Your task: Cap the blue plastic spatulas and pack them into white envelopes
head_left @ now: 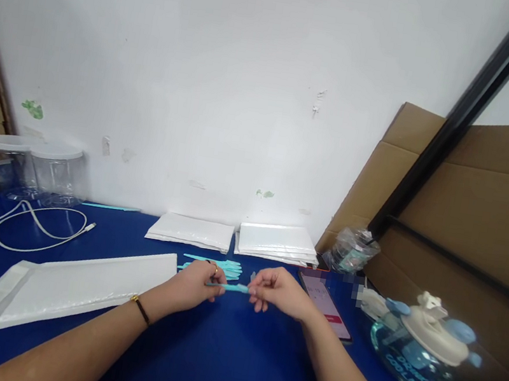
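My left hand (195, 285) and my right hand (278, 291) meet over the blue table (217, 365), each pinching one end of a thin light-blue stick (233, 287) held level between them. Both hands have their fingers closed on it. A ring shows on my left hand and a dark band on that wrist. Just behind the hands lies a small pile of several more light-blue sticks (219, 266) on the cloth.
A long white padded envelope (69, 291) lies at the left. Two stacks of white envelopes (232, 236) sit by the wall. Clear plastic jars (40, 169) and a white cable (36, 227) are far left. A phone (326, 301), a blue water jug (417, 348) and cardboard (471, 225) stand right.
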A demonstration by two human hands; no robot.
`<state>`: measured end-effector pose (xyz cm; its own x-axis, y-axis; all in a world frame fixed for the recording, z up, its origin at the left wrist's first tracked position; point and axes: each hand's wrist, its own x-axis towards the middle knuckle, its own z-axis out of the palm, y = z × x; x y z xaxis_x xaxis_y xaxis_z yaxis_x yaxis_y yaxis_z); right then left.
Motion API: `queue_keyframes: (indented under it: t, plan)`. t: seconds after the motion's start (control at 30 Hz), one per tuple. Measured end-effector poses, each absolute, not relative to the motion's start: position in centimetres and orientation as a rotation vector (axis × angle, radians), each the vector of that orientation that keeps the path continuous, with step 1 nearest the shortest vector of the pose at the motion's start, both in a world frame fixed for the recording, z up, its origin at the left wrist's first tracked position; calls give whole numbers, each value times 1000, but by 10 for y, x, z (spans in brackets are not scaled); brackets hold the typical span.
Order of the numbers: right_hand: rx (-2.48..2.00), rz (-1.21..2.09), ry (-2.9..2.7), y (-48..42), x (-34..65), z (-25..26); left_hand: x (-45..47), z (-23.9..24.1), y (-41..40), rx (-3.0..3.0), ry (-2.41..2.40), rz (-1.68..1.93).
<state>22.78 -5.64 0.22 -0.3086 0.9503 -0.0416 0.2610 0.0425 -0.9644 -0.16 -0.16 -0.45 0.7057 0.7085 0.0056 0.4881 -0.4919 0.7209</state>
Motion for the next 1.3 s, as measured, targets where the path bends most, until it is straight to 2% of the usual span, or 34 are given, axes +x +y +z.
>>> queue_keyframes:
  t: [0.13, 0.2, 0.4, 0.5, 0.67, 0.93, 1.3]
  plan:
    - [-1390, 1477, -1880, -59, 234, 0, -1, -4, -10, 2377, 847, 262]
    - [-1491, 1406, -1959, -58, 235, -1, -2, -1, -9, 2489, 888, 311]
    - [-1842, 238, -1923, -47, 227, -5, -13, -1, 18, 2747, 1256, 522]
    - [-2010, 47, -1885, -41, 220, -12, -17, -8, 29, 2765, 1292, 494]
    - [-1926, 189, -1917, -38, 217, -17, -17, -14, 34, 2712, 1285, 469]
    - [-1559, 665, -1761, -39, 233, -14, -16, -4, 28, 2532, 1201, 522]
    - [-1526, 739, -1733, -42, 224, -13, -13, -3, 23, 2486, 1152, 519]
